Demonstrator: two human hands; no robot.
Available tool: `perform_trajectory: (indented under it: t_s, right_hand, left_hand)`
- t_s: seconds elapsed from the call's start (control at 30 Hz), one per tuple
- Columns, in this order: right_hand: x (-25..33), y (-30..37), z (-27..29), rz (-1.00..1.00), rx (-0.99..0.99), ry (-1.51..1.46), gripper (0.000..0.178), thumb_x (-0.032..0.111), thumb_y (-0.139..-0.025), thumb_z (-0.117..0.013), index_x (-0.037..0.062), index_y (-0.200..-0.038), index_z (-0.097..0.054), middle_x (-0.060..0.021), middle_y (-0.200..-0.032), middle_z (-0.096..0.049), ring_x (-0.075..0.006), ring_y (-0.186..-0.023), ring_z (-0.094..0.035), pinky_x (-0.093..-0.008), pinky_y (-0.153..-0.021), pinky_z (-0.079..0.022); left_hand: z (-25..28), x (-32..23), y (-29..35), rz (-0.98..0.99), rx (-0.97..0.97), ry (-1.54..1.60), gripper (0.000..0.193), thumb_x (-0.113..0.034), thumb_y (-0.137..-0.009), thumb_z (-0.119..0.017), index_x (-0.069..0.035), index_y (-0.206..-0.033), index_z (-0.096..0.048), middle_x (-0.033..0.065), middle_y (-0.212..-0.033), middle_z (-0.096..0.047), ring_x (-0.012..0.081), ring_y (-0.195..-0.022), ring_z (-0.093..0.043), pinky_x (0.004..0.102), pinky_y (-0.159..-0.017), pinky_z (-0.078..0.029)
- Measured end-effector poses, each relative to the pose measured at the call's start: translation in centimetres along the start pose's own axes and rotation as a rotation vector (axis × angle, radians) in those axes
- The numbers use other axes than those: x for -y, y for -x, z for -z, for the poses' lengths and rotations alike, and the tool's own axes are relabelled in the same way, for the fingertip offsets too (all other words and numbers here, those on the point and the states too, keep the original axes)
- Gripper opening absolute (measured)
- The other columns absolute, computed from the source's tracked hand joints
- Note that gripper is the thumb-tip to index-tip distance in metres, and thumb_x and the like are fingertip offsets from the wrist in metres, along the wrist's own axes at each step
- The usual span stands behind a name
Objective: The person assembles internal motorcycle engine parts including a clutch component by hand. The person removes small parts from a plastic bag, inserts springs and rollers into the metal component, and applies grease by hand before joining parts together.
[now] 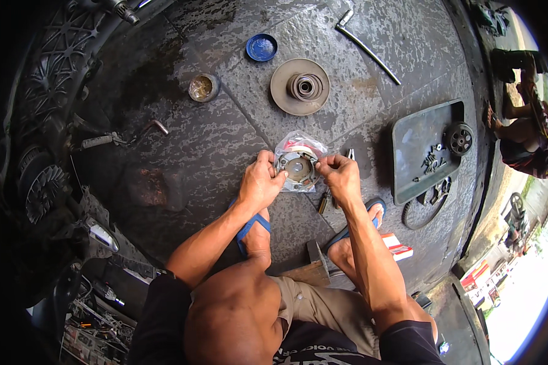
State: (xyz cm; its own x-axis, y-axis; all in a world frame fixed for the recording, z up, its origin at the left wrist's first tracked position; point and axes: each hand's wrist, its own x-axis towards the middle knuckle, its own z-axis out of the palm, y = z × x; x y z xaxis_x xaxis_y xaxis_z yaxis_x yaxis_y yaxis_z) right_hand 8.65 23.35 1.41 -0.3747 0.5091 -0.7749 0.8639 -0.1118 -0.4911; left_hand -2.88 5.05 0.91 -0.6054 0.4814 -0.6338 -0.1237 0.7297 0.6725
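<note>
A round metal clutch shoe assembly [299, 170] lies on a clear plastic bag [294, 138] with a red-and-white part, straight in front of me on the floor. My left hand [263, 182] grips its left edge, thumb on the rim and fingers curled. At its right edge my right hand [340, 176] is closed in a pinch; whatever is between those fingertips is too small to make out. Pliers [351, 154] lie just beyond the right hand. Beside its wrist is a screwdriver [323, 203] with a dark and yellow handle.
Beyond the hands stand a pulley with a spring [304, 87], an open tin [203, 88] and a blue lid [262, 47]. A long-handled wrench [371, 48] lies at the far right. To the right, a grey tray [408, 176] holds small bolts, near a belt [421, 226]. Scooter parts line the left.
</note>
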Motion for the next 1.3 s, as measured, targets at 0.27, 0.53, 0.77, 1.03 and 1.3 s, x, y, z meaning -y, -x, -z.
perform_trajectory:
  t_s: [0.27, 0.53, 0.77, 1.03, 1.3]
  right_hand:
    - [0.8, 3.3, -1.7, 0.111, -0.206, 0.045, 0.024, 0.014, -0.089, -0.072, 0.0025, -0.110, -0.074, -0.0107, -0.096, -0.076, -0.0196, -0.092, -0.072, -0.0345, -0.101, -0.045]
    - [0.4, 3.7, -1.8, 0.189, -0.181, -0.037, 0.026, 0.006, -0.088, -0.067, -0.0021, -0.112, -0.073, -0.0126, -0.098, -0.068, -0.0217, -0.092, -0.067, -0.0334, -0.085, -0.052]
    - [-0.8, 3.6, -2.3, 0.146, -0.173, -0.160, 0.029, 0.006, -0.088, -0.066, -0.0025, -0.116, -0.072, -0.0122, -0.105, -0.067, -0.0200, -0.094, -0.067, -0.0320, -0.087, -0.052]
    - [-2.1, 3.7, -3.4, 0.216, -0.240, -0.274, 0.032, 0.001, -0.088, -0.061, -0.0013, -0.119, -0.070, -0.0126, -0.107, -0.067, -0.0195, -0.097, -0.066, -0.0325, -0.088, -0.052]
    - [-0.6, 4.6, -3.1, 0.296, -0.224, -0.089, 0.031, -0.003, -0.089, -0.059, -0.0026, -0.118, -0.069, -0.0125, -0.109, -0.062, -0.0182, -0.093, -0.065, -0.0302, -0.083, -0.055]
  left_hand:
    - [-0.1, -0.4, -0.1, 0.045, 0.013, -0.023, 0.039, -0.012, -0.080, -0.079, 0.001, -0.109, -0.055, 0.0068, -0.074, -0.060, 0.0206, -0.068, -0.062, 0.0368, -0.065, -0.053]
    - [0.2, -0.1, -0.3, 0.032, 0.037, -0.024, 0.039, -0.014, -0.080, -0.081, 0.001, -0.107, -0.056, 0.0063, -0.072, -0.060, 0.0184, -0.066, -0.061, 0.0359, -0.064, -0.052]
    - [0.0, -0.5, -0.3, 0.052, 0.033, -0.041, 0.036, -0.012, -0.082, -0.079, 0.002, -0.106, -0.056, 0.0057, -0.072, -0.060, 0.0166, -0.064, -0.059, 0.0346, -0.062, -0.052]
    - [1.9, 1.2, -2.2, 0.177, 0.235, 0.201, 0.029, -0.016, -0.088, -0.074, 0.002, -0.106, -0.060, 0.0073, -0.079, -0.066, 0.0147, -0.068, -0.066, 0.0303, -0.061, -0.054]
    - [0.9, -4.5, -3.5, -0.252, 0.020, -0.321, 0.044, -0.033, -0.079, -0.082, -0.002, -0.103, -0.064, 0.0160, -0.096, -0.067, 0.0370, -0.089, -0.067, 0.0463, -0.075, -0.053]
